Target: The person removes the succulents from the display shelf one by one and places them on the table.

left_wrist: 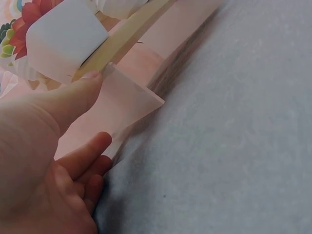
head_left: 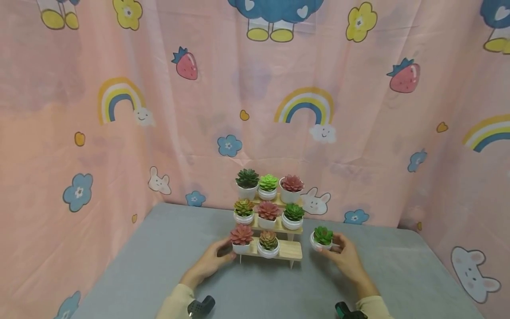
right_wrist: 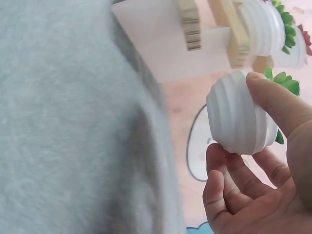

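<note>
My right hand (head_left: 345,257) holds a small potted succulent (head_left: 322,237) with green leaves, off the right end of a tiered wooden stand (head_left: 292,250). In the right wrist view, thumb and fingers grip its ribbed white pot (right_wrist: 236,114) in mid-air. My left hand (head_left: 211,261) is at the left end of the lowest shelf, its thumb (left_wrist: 83,97) touching the shelf end and other fingers loosely bent below. On that shelf stand a pink succulent (head_left: 241,235) at the left and a brownish one (head_left: 268,241) in the middle; its right part is bare wood.
Three potted succulents stand on the middle shelf, among them a pink one (head_left: 268,211). The top shelf bears three more, including a dark green one (head_left: 247,178). The stand is on a grey table (head_left: 179,235) before a pink patterned curtain (head_left: 199,110).
</note>
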